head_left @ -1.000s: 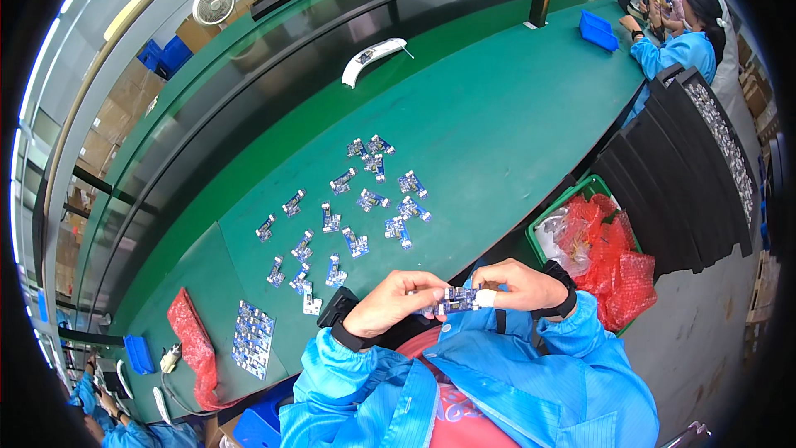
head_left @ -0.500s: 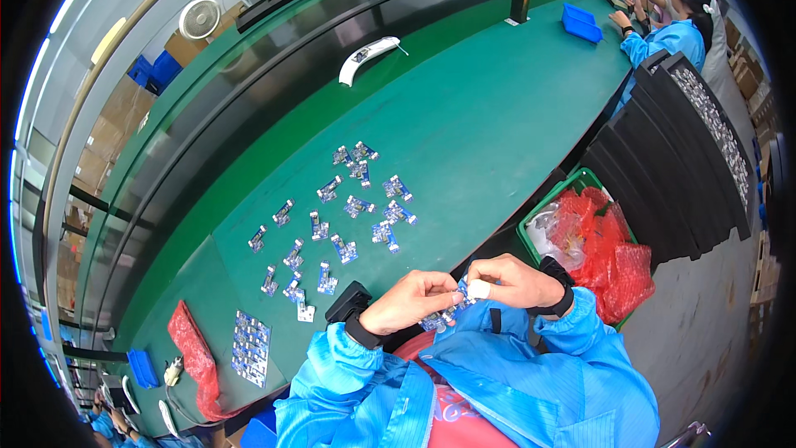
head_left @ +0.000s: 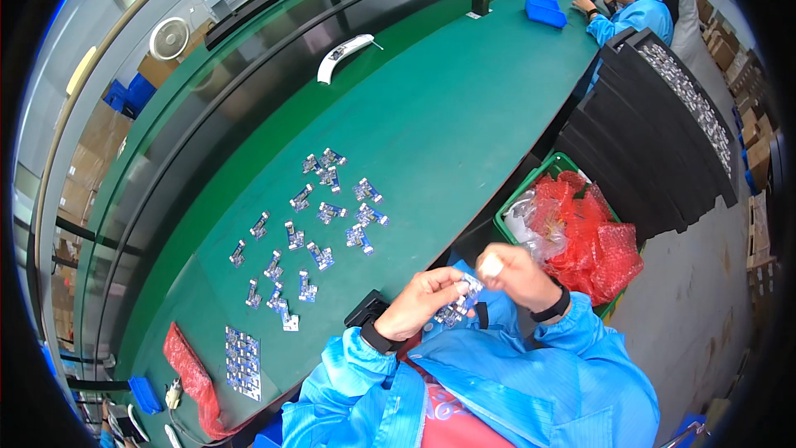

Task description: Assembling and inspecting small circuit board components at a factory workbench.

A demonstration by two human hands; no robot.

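Observation:
A small panel of blue circuit boards (head_left: pixel 453 309) is pinched between the thumb and fingers of my left hand (head_left: pixel 421 303), above my lap at the table's near edge. Just right of it is my right hand (head_left: pixel 522 280), a little blurred, its fingers curled in and a white wrap on one finger. Whatever those fingers may hold is hidden. Several separate blue circuit boards (head_left: pixel 322 256) lie scattered over the green table (head_left: pixel 448 133). Another whole panel of boards (head_left: pixel 242 363) rests flat near the table's front edge, left of my hands.
Red bubble wrap (head_left: pixel 195 377) lies left of the flat panel, near a blue bin (head_left: pixel 145 396). On my right, a green crate (head_left: pixel 507 217) holds more red wrap beside stacked black trays (head_left: pixel 643 149). A co-worker in blue (head_left: pixel 638 21) sits at the far right.
My right hand has come away from the panel, up and to the right. The panel stays in my left hand. The whole view has shifted slightly.

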